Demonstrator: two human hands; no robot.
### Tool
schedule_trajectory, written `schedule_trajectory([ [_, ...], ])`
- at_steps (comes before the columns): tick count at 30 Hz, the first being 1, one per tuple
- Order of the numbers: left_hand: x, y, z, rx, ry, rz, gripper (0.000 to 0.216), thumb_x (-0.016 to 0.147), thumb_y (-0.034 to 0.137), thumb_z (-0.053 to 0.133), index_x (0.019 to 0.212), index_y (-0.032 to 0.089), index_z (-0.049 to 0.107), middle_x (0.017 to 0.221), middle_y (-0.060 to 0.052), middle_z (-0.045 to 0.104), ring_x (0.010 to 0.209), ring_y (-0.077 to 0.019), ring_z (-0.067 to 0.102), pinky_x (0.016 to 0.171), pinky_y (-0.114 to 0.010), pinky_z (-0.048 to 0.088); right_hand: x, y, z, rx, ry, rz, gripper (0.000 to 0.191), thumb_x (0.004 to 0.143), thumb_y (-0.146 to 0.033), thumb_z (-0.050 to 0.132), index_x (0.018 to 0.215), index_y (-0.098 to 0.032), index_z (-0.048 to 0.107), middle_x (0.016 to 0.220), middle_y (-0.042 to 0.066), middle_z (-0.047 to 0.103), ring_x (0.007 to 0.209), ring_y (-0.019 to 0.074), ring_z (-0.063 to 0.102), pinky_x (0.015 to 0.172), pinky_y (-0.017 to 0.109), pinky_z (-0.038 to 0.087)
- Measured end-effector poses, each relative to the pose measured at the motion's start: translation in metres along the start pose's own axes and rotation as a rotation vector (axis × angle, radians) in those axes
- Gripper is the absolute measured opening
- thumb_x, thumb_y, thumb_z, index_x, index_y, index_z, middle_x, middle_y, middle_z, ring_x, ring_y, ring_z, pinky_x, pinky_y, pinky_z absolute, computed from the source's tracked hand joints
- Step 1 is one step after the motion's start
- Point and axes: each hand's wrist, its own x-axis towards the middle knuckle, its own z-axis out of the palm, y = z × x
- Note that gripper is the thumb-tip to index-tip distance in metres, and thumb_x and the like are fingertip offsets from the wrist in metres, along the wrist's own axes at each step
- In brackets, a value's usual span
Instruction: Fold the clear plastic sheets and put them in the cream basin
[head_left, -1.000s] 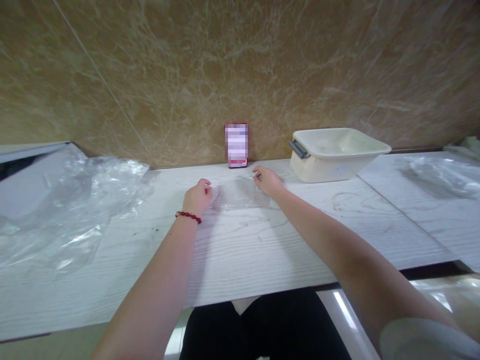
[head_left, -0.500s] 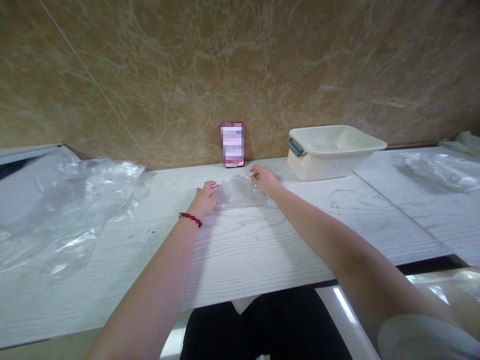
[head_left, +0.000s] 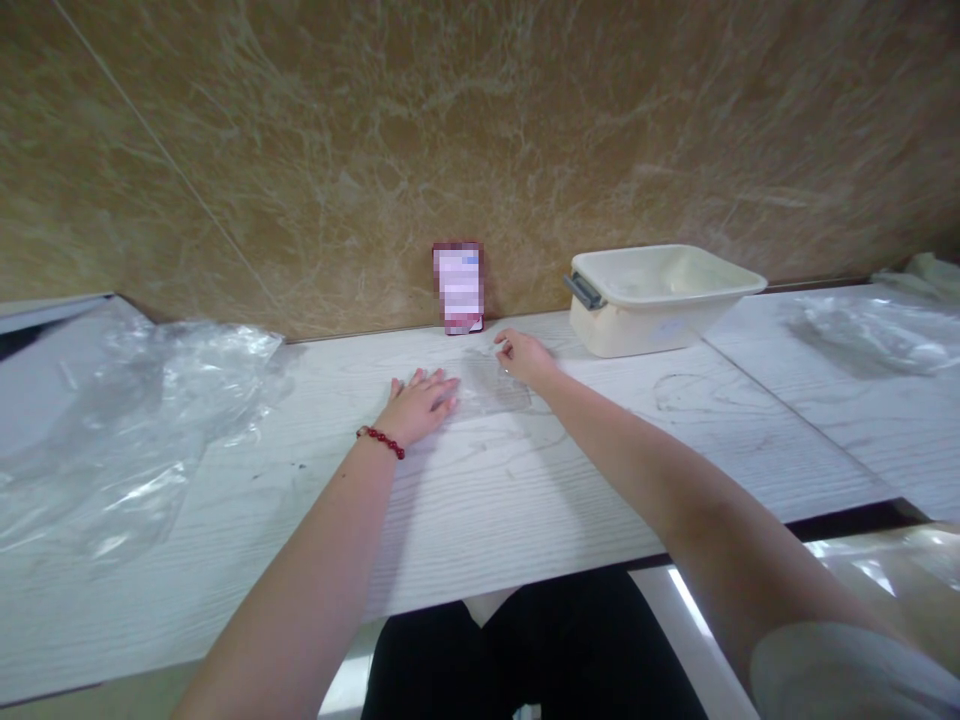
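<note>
A small clear plastic bag [head_left: 491,388] lies flat on the white wood-grain table [head_left: 480,500], between my hands. My left hand [head_left: 421,405] is spread palm down, its fingers over the bag's left end. A red bead bracelet [head_left: 381,440] circles the left wrist. At the bag's upper right edge, the fingers of my right hand [head_left: 527,358] are curled in a pinch on the film. Part of the bag under the left hand is hidden.
A phone [head_left: 459,288] leans against the marbled wall. Right of it stands a cream plastic bin [head_left: 645,325] with a grey latch. Crumpled clear plastic [head_left: 172,400] spreads over the table's left side, and more clear plastic [head_left: 885,330] lies at far right.
My left hand has let go of the bag's left edge, opened flat and moved slightly right over it. The bag now lies flatter. My right hand has stayed nearly in place.
</note>
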Motion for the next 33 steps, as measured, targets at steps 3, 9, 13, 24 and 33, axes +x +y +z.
schedule_trajectory([
  [3,0.001,-0.002,0.001,0.018,-0.023,-0.022,0.050,0.081,0.049,0.018,0.126,0.031,0.028,0.137,0.001,0.021,0.124,-0.0281,0.015,0.092,-0.058,0.013,0.001,0.001,0.001,-0.012,0.005,0.005,0.023,0.071,-0.017,0.049,0.093,-0.021,0.050,0.071,-0.002,0.059,0.063,0.0090,0.051,0.058,0.019,0.036],
  [9,-0.001,0.000,0.002,0.034,-0.029,-0.027,0.060,0.077,0.058,0.017,0.128,0.027,0.025,0.138,-0.001,0.018,0.125,-0.0264,0.014,0.094,-0.055,0.012,0.001,0.002,0.000,0.023,0.014,0.033,0.023,0.069,-0.017,0.051,0.092,-0.021,0.051,0.071,-0.002,0.059,0.063,0.0090,0.052,0.060,0.019,0.037],
  [13,-0.004,0.001,0.001,0.038,-0.055,-0.031,0.070,0.072,0.065,0.017,0.129,0.026,0.022,0.139,-0.002,0.014,0.125,-0.0272,0.011,0.095,-0.054,0.010,0.002,0.005,-0.004,0.069,0.013,0.077,0.024,0.067,-0.016,0.052,0.091,-0.019,0.052,0.069,-0.002,0.059,0.062,0.0091,0.052,0.060,0.019,0.038],
  [24,-0.005,0.001,-0.001,0.033,-0.082,-0.028,0.073,0.069,0.068,0.015,0.130,0.028,0.018,0.139,-0.001,0.011,0.126,-0.0278,0.008,0.096,-0.052,0.008,-0.003,-0.014,-0.029,-0.068,0.153,0.053,0.023,0.073,-0.018,0.043,0.092,-0.014,0.054,0.089,0.008,0.057,0.084,0.0160,0.052,0.077,0.026,0.039],
  [33,-0.006,0.004,-0.003,0.054,-0.084,-0.028,0.074,0.069,0.068,0.019,0.131,0.027,0.017,0.139,-0.003,0.011,0.125,-0.0288,0.007,0.096,-0.052,0.008,0.008,-0.008,-0.036,0.170,0.095,0.450,0.025,0.080,-0.021,0.031,0.094,-0.017,0.051,0.085,0.010,0.056,0.076,0.0177,0.054,0.062,0.027,0.045],
])
